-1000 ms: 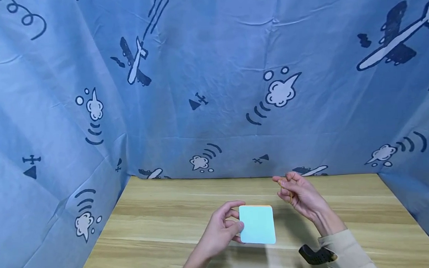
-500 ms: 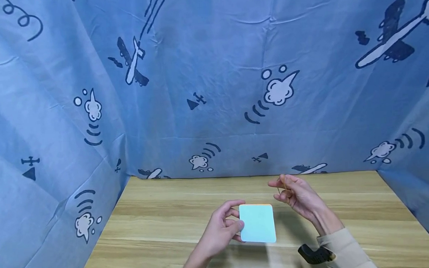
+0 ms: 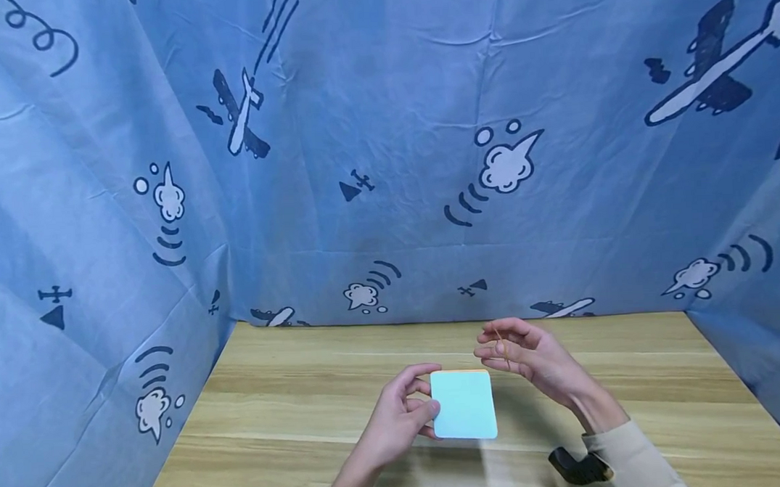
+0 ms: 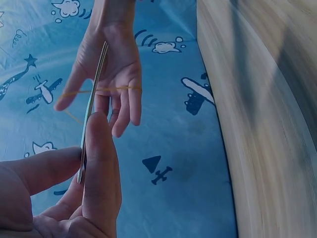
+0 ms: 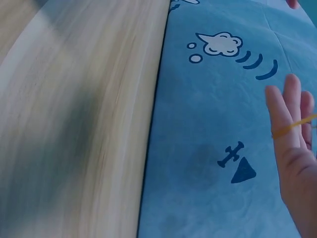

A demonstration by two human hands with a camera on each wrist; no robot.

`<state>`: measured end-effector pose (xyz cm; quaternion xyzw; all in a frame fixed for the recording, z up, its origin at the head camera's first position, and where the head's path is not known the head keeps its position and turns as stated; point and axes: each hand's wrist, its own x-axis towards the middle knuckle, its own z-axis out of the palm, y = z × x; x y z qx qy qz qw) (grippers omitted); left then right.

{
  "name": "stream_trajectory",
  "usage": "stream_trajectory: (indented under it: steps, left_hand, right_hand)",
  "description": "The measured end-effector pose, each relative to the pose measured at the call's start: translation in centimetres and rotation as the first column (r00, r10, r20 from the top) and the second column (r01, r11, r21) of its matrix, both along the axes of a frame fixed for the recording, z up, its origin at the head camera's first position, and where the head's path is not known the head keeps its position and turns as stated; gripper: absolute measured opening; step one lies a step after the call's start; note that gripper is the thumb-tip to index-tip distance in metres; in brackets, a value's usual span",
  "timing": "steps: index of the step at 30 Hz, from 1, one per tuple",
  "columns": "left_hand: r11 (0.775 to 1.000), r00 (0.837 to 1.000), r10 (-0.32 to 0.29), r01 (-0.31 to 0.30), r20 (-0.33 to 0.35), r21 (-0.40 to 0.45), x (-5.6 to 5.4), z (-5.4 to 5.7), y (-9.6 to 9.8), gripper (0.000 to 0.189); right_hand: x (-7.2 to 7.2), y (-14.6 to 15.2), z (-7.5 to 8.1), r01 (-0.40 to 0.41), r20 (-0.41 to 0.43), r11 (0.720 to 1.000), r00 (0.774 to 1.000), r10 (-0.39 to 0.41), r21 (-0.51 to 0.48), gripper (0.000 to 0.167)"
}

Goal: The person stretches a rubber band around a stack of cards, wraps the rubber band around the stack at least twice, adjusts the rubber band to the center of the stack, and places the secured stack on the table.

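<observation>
My left hand (image 3: 398, 421) pinches the left edge of a thin stack of square cards (image 3: 463, 406), thumb on the near face. The front card is pale blue with rounded corners, and an orange edge shows along the top. Seen edge-on in the left wrist view, the card stack (image 4: 92, 101) has layered edges. Beyond it to the right, my right hand (image 3: 542, 357) has a thin orange-yellow rubber band (image 4: 119, 89) looped around its spread fingers and thumb. In the right wrist view the rubber band (image 5: 282, 131) crosses the fingers. Hand and cards are apart.
Both hands are above a light wood-grain table (image 3: 292, 393). A blue curtain (image 3: 398, 127) printed with planes and clouds hangs behind and at both sides. A black curved piece (image 3: 578, 468) sits by the right sleeve (image 3: 635, 458).
My right hand has shifted left toward the cards, its fingers spreading and stretching the rubber band. My left hand and the cards have barely moved.
</observation>
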<state>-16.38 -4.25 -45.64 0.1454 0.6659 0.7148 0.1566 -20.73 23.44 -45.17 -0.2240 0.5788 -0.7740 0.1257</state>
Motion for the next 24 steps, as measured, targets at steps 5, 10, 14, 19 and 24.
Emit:
stream_trajectory:
  steps: [5,10,14,19,24]
  left_hand:
    - [1.0,1.0,0.017,-0.017,0.007,-0.006,-0.3,0.0,-0.2,0.049]
    - [1.0,1.0,0.027,-0.027,-0.01,-0.016,-0.6,-0.2,-0.4,0.049]
    - [0.999,1.0,0.029,-0.029,-0.01,-0.016,-0.8,-0.3,-0.4,0.05]
    - [1.0,1.0,0.02,-0.021,-0.021,-0.011,-0.8,-0.3,-0.4,0.05]
    - [1.0,1.0,0.013,-0.014,-0.025,-0.014,-0.9,-0.4,-0.2,0.049]
  right_hand:
    - [0.5,-0.4,0.3,-0.015,-0.02,0.988,1.0,0.018,0.154,0.041]
    - [1.1,-0.9,0.3,-0.062,-0.039,0.966,0.997,0.074,0.25,0.053]
    - [1.5,-1.4,0.0,-0.146,-0.031,0.961,0.987,0.158,0.234,0.064]
    - [1.9,-2.3,-0.3,-0.241,0.006,0.948,0.97,0.245,0.208,0.073]
    - [2.1,-3.3,-0.8,-0.291,-0.014,0.931,0.953,0.301,0.221,0.079]
